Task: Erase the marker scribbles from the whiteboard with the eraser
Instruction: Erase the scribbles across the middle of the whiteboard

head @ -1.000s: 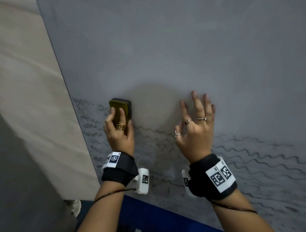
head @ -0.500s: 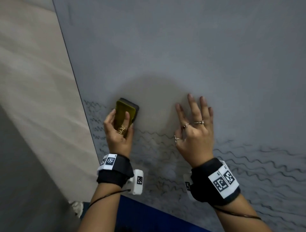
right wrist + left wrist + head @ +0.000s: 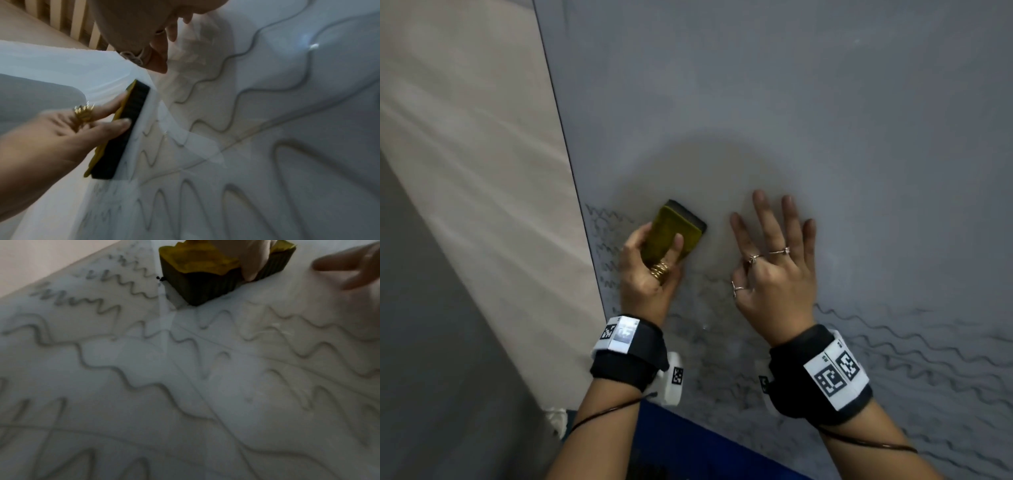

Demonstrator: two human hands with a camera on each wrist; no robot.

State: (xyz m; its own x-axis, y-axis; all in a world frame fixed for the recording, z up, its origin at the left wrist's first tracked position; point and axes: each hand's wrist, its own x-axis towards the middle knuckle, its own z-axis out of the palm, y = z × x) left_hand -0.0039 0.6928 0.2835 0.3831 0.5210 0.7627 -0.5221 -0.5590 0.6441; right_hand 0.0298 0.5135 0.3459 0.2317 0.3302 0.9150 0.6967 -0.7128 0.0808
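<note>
A yellow-backed eraser (image 3: 674, 229) with a dark felt face (image 3: 121, 128) lies pressed flat on the whiteboard (image 3: 791, 102). My left hand (image 3: 650, 270) grips the eraser (image 3: 207, 272) by its sides, near the board's left edge. Wavy black marker scribbles (image 3: 911, 349) cover the board's lower part; more scribbles (image 3: 131, 287) run left of the eraser. My right hand (image 3: 774, 263) rests flat on the board just right of the eraser, fingers straight and spread, holding nothing. The board above both hands is wiped.
A beige wall (image 3: 465, 154) borders the whiteboard on the left. A blue strip (image 3: 688, 445) lies below the board's lower edge. Both wrists carry black bands with white tag blocks (image 3: 835, 373).
My left hand has slid the eraser to the right and tilted it clockwise, closer to the right hand. The right hand has stayed flat on the board.
</note>
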